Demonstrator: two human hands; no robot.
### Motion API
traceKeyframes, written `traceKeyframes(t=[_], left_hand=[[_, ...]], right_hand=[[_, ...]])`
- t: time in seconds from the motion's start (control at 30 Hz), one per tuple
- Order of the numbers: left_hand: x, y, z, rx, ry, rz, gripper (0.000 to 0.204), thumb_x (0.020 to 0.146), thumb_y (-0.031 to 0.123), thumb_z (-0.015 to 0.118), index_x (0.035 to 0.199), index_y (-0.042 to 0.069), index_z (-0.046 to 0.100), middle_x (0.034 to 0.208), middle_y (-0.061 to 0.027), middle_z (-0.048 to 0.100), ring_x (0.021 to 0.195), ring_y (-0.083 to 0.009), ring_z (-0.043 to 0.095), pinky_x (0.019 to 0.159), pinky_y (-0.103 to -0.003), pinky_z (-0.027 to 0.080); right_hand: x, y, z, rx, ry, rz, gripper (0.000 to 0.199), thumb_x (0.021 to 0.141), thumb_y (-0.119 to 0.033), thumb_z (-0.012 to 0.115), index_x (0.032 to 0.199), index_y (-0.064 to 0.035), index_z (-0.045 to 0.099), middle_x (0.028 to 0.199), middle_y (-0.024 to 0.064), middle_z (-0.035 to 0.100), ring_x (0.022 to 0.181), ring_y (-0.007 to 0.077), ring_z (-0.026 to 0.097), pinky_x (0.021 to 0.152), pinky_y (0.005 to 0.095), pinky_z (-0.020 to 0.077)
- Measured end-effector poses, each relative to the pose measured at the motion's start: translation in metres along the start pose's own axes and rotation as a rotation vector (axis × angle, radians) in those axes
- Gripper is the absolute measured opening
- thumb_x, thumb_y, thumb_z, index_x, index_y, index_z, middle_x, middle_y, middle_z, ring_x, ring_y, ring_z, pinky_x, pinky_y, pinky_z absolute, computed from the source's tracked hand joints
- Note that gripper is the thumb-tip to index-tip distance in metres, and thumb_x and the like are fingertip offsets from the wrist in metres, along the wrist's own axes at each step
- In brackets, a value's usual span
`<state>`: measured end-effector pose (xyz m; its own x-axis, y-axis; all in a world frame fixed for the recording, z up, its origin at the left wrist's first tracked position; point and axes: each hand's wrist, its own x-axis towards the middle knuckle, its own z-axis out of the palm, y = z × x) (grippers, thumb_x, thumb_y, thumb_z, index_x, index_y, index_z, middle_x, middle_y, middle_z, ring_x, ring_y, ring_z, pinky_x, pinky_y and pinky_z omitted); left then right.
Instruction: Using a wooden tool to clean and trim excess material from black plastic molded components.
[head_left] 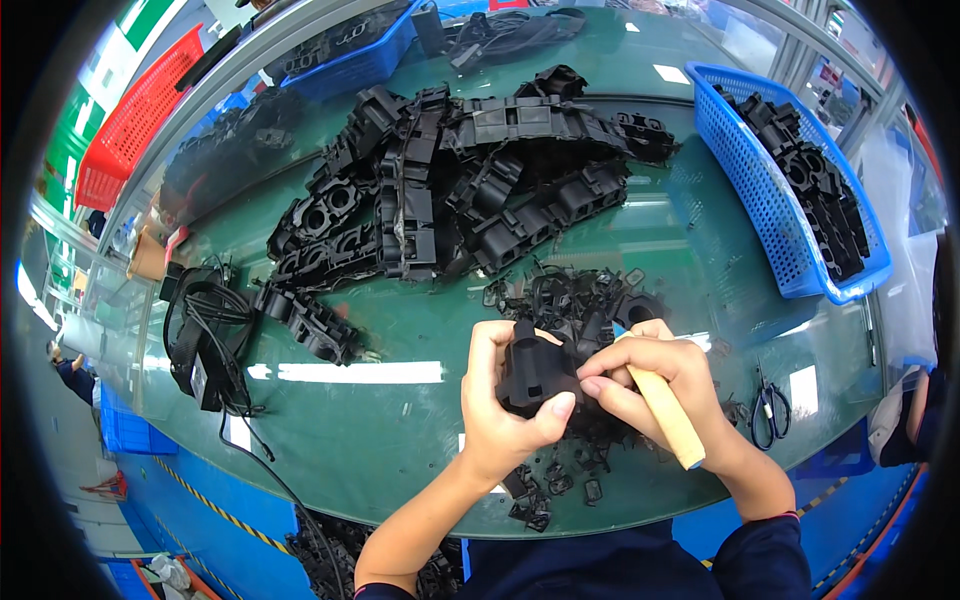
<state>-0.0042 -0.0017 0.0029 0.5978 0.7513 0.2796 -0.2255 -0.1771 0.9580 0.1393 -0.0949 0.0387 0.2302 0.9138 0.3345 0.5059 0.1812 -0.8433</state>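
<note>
My left hand (492, 425) is wrapped round a black moulded plastic part (537, 372), thumb along its lower edge. My right hand (660, 378) grips a tool with a thick yellow handle (668, 418). Its fingertips meet the right side of the black part, and the tool's working end is hidden there. Behind and beneath both hands lies a heap of small black plastic scraps (560, 300). More loose bits (535, 500) are scattered at the table's near edge. A pair of scissors (769, 410) with dark handles rests to the right of my right hand.
Long black moulded parts (405, 200) are piled across the green table (350, 420). A blue basket (770, 215) of similar parts stands at the right. A coiled black cable with a device (210, 335) lies at the left. A red basket (140, 120) is beyond the frame rail.
</note>
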Motion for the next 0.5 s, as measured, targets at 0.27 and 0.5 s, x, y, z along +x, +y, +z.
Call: traceKeyframes(t=[0.27, 0.5], left_hand=[[0.006, 0.004, -0.001, -0.209, -0.065, -0.164, 0.047, 0.072, 0.024, 0.068, 0.103, 0.001, 0.042, 0.090, -0.0059, 0.056, 0.079, -0.0110, 0.052, 0.075, -0.026, 0.044], [0.007, -0.003, -0.006, -0.394, -0.150, -0.371, 0.040, 0.076, 0.038, 0.060, 0.094, 0.004, 0.049, 0.085, -0.0053, 0.057, 0.078, -0.0099, 0.053, 0.072, -0.024, 0.043]], right_hand=[[-0.001, 0.012, 0.007, 0.251, 0.025, -0.098, 0.007, 0.069, 0.006, 0.063, 0.073, -0.0005, 0.062, 0.055, -0.0006, 0.051, 0.053, 0.0086, 0.043, 0.056, 0.0245, 0.0359], [0.002, 0.016, 0.002, 0.537, -0.133, 0.075, 0.005, 0.074, -0.003, 0.065, 0.079, -0.0029, 0.064, 0.064, 0.0009, 0.057, 0.057, 0.0094, 0.046, 0.060, 0.0225, 0.0391]])
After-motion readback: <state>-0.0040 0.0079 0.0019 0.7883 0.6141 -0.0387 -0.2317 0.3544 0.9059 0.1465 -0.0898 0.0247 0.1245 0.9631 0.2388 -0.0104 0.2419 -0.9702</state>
